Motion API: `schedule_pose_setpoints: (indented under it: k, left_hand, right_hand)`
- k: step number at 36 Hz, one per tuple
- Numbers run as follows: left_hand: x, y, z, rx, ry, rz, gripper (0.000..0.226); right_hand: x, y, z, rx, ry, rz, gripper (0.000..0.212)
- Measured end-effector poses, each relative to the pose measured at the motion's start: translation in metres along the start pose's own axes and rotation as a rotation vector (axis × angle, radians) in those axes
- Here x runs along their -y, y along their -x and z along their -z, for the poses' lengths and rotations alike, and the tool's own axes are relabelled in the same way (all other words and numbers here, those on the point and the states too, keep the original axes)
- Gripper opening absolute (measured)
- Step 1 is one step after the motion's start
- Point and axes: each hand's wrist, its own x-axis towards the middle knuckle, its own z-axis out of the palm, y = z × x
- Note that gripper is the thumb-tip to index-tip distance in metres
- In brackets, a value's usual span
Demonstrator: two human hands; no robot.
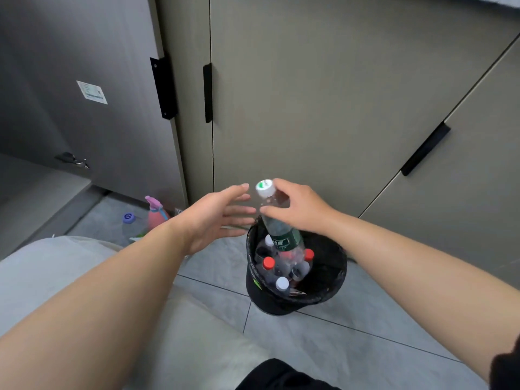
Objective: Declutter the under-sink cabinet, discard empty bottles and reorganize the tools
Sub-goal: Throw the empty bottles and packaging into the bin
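Observation:
My right hand grips the neck of a clear plastic bottle with a white cap and a green label. The bottle stands tilted with its lower end inside a black bin lined with a black bag. Several other clear bottles with red and white caps lie in the bin. My left hand hovers just left of the bottle, fingers straight and spread, holding nothing.
The open cabinet door stands at the left. A pink spray bottle and a purple-capped bottle sit on the floor by it. Closed grey cabinet doors rise behind the bin. Grey floor tiles surround it.

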Motion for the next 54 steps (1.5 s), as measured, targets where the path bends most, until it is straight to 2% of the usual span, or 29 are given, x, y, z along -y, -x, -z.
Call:
schedule_pose_setpoints:
  k: [6,9,12,15,18,22,29,34,38,44,50,54]
  left_hand:
    - [0.002,-0.001,-0.001,-0.184,-0.100,-0.026,0.037]
    - [0.005,-0.003,-0.004,-0.215,-0.190,-0.014,0.030]
    - [0.011,-0.005,-0.004,-0.238,-0.406,-0.039,0.017]
    - [0.017,-0.007,-0.004,-0.240,-0.628,-0.046,0.010]
    - [0.018,-0.007,-0.004,-0.210,-0.717,-0.033,0.011]
    - [0.017,-0.007,-0.003,-0.203,-0.750,-0.031,0.013]
    - [0.019,-0.009,-0.002,-0.198,-0.782,-0.028,0.013]
    - [0.023,-0.011,-0.001,-0.180,-0.792,-0.019,0.011]
    - [0.025,-0.012,0.001,-0.170,-0.783,-0.009,0.009]
    - [0.028,-0.012,0.002,-0.160,-0.771,-0.011,0.010]
    - [0.027,-0.012,0.005,-0.166,-0.771,-0.023,0.012]
    - [0.027,-0.012,0.005,-0.162,-0.769,-0.024,0.012]
  right_hand:
    - [-0.043,0.017,0.016,0.147,0.047,-0.296,0.022]
    - [-0.061,0.029,0.007,0.195,0.115,-0.351,0.025]
    - [-0.074,0.039,-0.006,0.261,0.119,-0.432,0.031]
    - [-0.081,0.046,-0.021,0.319,0.224,-0.430,0.035]
    - [-0.087,0.054,-0.037,0.371,0.316,-0.430,0.032]
    - [-0.094,0.062,-0.051,0.386,0.391,-0.483,0.032]
    - [-0.094,0.056,-0.054,0.322,0.480,-0.451,0.028]
    - [-0.097,0.062,-0.062,0.394,0.466,-0.465,0.018]
    - [-0.104,0.074,-0.076,0.425,0.506,-0.516,0.045]
    - [-0.107,0.076,-0.084,0.425,0.610,-0.532,0.033]
    - [-0.107,0.070,-0.076,0.384,0.809,-0.542,0.041]
    - [-0.112,0.069,-0.073,0.355,0.853,-0.528,0.042]
